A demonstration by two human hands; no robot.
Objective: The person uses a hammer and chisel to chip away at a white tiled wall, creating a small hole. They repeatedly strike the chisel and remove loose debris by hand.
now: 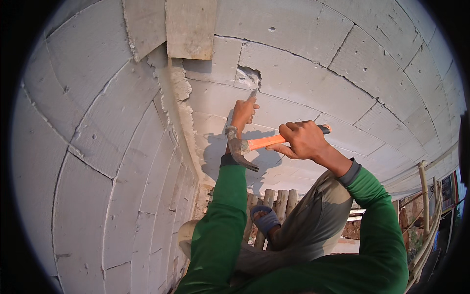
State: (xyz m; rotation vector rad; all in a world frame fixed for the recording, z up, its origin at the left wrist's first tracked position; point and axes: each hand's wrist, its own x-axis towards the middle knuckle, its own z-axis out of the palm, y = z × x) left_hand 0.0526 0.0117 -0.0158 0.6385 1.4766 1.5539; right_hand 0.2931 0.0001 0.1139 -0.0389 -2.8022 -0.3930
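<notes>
Left hand [243, 113] closed round chisel [253, 93], which meets lower edge of hole [251, 75]; right hand [306, 140] grips orange-handled hammer [259, 142], below and right of hole. Pale block wall [298, 73] around hole, logs [281, 202] well below it.

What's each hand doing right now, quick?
Left hand: closed, holding a chisel-like tool.
Right hand: closed, holding an orange-handled hammer.
</notes>
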